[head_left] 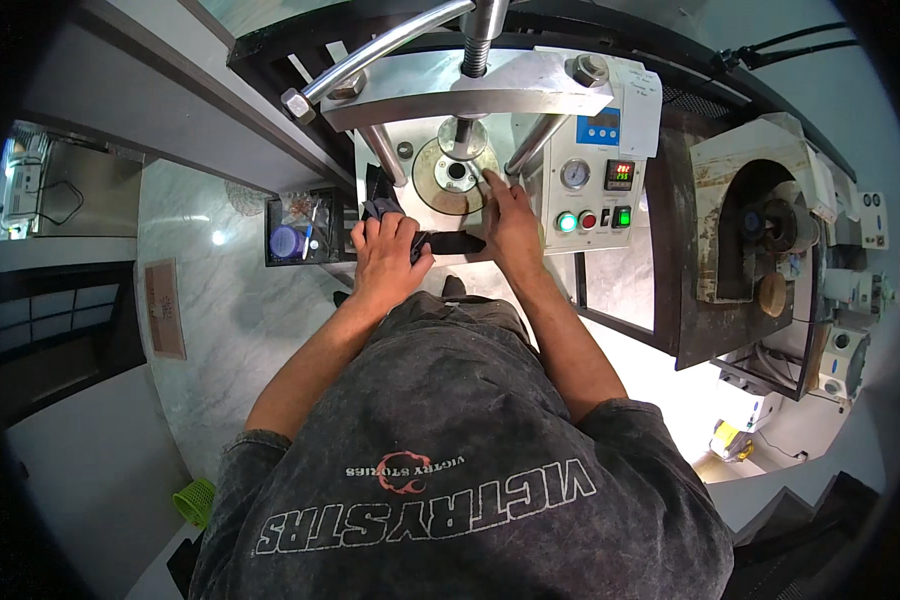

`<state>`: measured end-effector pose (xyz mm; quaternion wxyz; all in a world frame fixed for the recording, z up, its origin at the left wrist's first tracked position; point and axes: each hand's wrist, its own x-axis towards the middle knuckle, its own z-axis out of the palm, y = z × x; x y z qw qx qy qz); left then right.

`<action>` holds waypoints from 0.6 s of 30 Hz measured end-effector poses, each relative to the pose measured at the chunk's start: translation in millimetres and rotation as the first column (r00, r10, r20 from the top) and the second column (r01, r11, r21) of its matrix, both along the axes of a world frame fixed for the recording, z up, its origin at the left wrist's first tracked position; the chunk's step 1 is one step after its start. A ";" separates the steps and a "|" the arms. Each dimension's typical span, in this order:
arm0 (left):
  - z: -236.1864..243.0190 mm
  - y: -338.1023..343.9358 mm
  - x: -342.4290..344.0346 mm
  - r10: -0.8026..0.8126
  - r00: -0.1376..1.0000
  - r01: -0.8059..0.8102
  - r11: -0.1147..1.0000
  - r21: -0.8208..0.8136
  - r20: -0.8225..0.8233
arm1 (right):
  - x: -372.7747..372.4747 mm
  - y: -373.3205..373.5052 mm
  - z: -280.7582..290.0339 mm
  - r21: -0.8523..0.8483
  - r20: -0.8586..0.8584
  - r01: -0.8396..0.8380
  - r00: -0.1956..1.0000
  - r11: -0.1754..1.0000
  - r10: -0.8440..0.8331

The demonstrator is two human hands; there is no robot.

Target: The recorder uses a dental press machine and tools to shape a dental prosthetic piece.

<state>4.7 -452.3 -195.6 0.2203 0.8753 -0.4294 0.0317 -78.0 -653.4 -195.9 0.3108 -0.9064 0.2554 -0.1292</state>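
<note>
A press machine (530, 105) with a steel top plate stands in front of me. Under its threaded screw (476, 55) lies a round metal disc (430, 180) with a raised hub and a dark centre hole. My left hand (385, 255) is closed over a bunched dark cloth (378, 207) at the machine's front left edge. Stretched-out fingers of my right hand (515, 225) reach to the right side of the disc, the index fingertip at its rim. I see nothing plainly held there. A black strip (457, 244) lies along the front edge between my hands.
A control panel (592, 185) with a gauge, displays and lit buttons is at the right. A long steel lever (385, 50) slants overhead. The dark tray (305, 225) at the left holds a purple round container (287, 241). Further right stands a worn, stained machine (735, 210).
</note>
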 end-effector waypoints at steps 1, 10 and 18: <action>-0.3 -1.0 -0.8 -0.003 1.000 0.003 1.000 -0.002 0.008 | -1.5 -0.9 1.6 0.002 0.000 -0.023 1.000 1.000 0.023; 0.8 1.7 -0.2 -0.006 1.000 0.006 1.000 -0.011 0.010 | -3.1 -3.1 -5.2 0.064 0.023 0.061 0.998 0.996 -0.063; -0.1 -1.3 -0.2 -0.007 1.000 0.007 1.000 0.003 0.016 | 1.6 -7.0 -5.9 0.057 0.102 0.045 0.994 0.997 -0.050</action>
